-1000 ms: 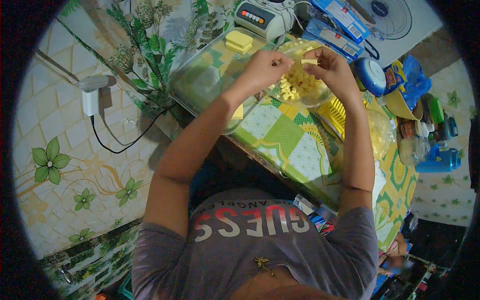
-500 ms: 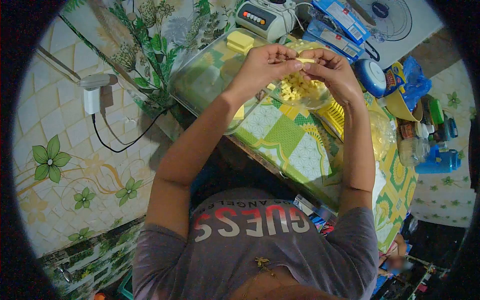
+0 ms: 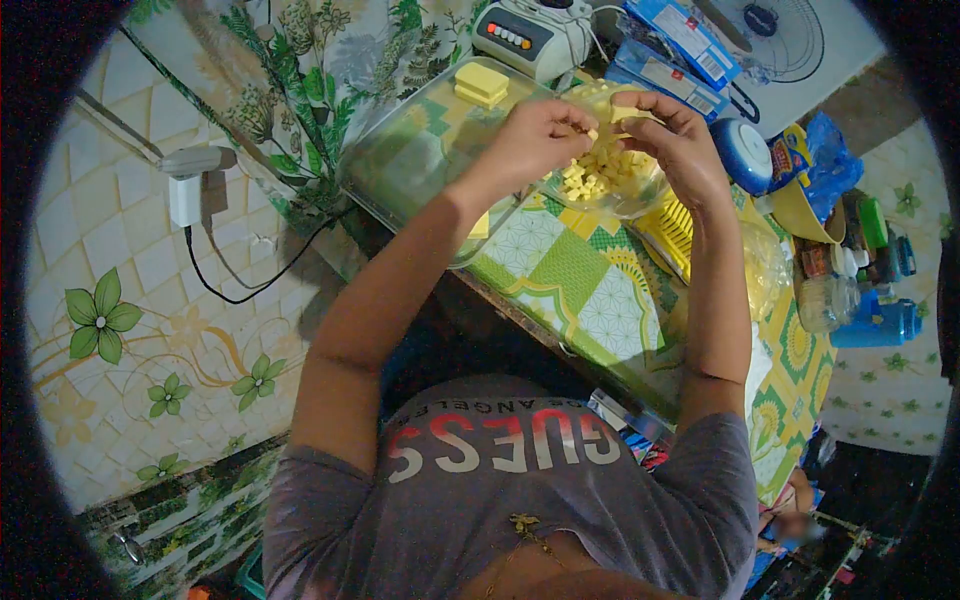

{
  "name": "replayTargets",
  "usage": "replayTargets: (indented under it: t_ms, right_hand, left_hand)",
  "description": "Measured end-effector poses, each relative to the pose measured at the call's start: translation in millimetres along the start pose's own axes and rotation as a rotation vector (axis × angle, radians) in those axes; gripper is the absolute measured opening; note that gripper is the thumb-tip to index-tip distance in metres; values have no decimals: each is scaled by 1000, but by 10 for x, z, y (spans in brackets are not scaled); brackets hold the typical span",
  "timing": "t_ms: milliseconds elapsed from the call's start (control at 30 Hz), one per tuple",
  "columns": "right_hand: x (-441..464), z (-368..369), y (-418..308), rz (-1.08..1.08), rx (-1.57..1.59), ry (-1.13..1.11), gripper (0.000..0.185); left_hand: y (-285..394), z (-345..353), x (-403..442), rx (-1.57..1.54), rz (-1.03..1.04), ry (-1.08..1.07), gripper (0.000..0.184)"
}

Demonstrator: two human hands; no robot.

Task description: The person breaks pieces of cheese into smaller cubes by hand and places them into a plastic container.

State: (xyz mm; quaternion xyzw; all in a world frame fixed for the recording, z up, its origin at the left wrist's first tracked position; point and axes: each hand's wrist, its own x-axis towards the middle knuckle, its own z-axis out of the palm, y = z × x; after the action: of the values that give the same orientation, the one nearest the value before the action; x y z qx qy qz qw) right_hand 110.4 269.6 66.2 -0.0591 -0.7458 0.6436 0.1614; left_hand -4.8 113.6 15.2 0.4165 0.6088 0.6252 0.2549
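Observation:
Over the left edge of a clear bowl (image 3: 650,200), my left hand (image 3: 550,138) pinches a small yellow piece (image 3: 591,135) between its fingertips. My right hand (image 3: 675,145) holds a pale yellow slab (image 3: 628,116) between thumb and fingers above the same bowl. Many small yellow chunks (image 3: 590,180) lie in the bowl beneath both hands. To the left stands a clear rectangular tray (image 3: 400,190), with a stack of yellow slabs (image 3: 481,84) at its far end and another yellow slab (image 3: 478,228) near its front edge, partly behind my left forearm.
A white appliance with buttons (image 3: 518,40) stands behind the tray. Blue boxes (image 3: 668,80), a blue and white bowl (image 3: 741,155) and a yellow container (image 3: 812,215) are at the back right. A yellow package (image 3: 665,238) lies by my right wrist. A charger (image 3: 184,200) hangs at left.
My hands came together over the bowl at the slab, then moved apart. My left hand now has a small piece, and the slab has stayed in my right hand.

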Motion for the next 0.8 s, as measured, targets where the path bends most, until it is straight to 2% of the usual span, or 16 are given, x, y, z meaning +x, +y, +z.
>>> replayTargets:
  t_ms: [67,167,267,367,800]
  right_hand:
    - [-3,1,-11,6,-12,12,28]
    - [11,-29,24,-7,-47,-5,28]
    - [30,-57,57,-37,-76,-23,27]
    - [40,-39,71,-29,-24,-45,26]
    - [-32,92,-39,46,86,-74,26]
  left_hand:
    - [-153,11,95,195,-20,-36,22]
    - [-195,11,141,409,82,-26,22]
    - [38,-11,51,174,-20,22,25]
    - [20,-25,37,-148,30,68,29]
    - [119,-70,-64,-192,145,-4,22]
